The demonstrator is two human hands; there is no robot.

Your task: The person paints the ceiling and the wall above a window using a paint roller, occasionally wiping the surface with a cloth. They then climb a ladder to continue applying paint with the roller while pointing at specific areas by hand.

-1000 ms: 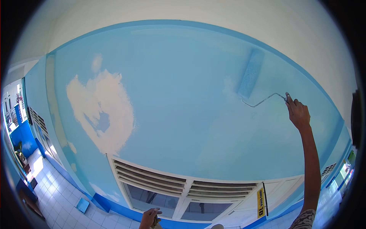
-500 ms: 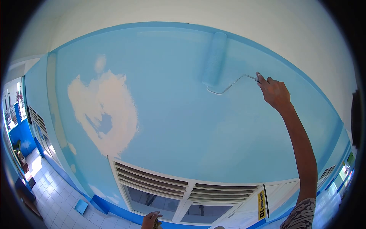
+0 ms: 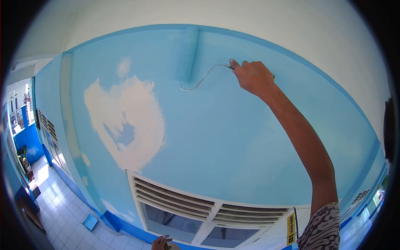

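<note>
The right hand (image 3: 252, 77) grips a roller (image 3: 186, 54) pressed flat on the blue wall (image 3: 233, 137). The left hand (image 3: 158, 243) sits low, its grip unclear.

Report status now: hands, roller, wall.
Right hand gripping paint roller, sleeve upright against blue wall near the top edge. Left hand low, contents unclear. White unpainted patch left of roller; nothing in the way.

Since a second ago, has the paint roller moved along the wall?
Yes. The paint roller has travelled left along the wall, closer to the unpainted white patch, carried by the right hand.
</note>
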